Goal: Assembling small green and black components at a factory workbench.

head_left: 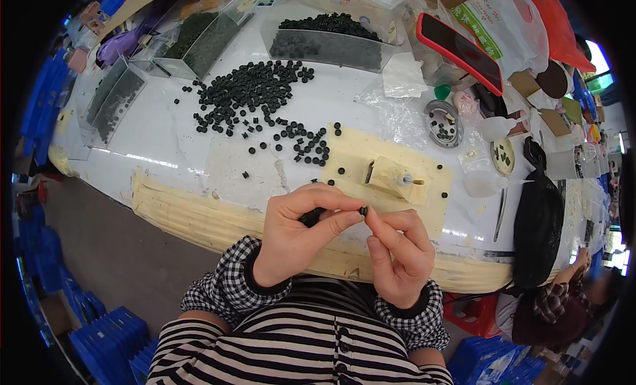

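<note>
Left hand (297, 229) pinches a small round black piece (363, 211) between thumb and forefinger, over the near side of a flat cream-yellow board (348, 144); right hand (401, 256), half-curled, meets it, whether gripping I cannot tell

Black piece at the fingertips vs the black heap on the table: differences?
The piece is single; the heap has many. The piece is held up by the left hand; the heap lies loose on the table. Both are black.
</note>
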A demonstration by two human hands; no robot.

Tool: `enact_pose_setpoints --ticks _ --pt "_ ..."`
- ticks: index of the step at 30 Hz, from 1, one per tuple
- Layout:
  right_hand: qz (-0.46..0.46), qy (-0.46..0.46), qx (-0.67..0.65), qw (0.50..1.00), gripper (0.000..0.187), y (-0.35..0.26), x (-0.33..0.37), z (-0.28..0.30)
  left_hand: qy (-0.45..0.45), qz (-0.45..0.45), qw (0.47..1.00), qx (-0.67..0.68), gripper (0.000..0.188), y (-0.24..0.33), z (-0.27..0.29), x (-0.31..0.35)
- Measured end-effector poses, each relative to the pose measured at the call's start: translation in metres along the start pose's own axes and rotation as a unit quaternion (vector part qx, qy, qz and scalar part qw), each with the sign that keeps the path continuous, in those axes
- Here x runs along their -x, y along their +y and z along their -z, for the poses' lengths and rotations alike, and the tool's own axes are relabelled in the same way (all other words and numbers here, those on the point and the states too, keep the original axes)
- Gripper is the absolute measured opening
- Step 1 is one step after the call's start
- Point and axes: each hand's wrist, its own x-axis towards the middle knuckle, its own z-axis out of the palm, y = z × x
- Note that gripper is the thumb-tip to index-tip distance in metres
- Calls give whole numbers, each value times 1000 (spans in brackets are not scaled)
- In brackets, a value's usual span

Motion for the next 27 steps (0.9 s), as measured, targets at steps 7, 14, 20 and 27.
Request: enact_pose_setpoints --ticks 7,14,20,27 --pt "2 -1 0 1000 36 0 -1 -1 -1 -2 1000 3 17 -1 0 0" --pt "8 -4 2 1000 37 0 -1 0 -4 -5 1000 3 17 -1 1 0" --pt "10 -2 6 1000 37 0 -1 0 -8 -6 1000 3 18 -1 1 0" --pt "23 14 21 999 36 1 -1 -2 -16 -8 1000 4 20 2 1 -1"
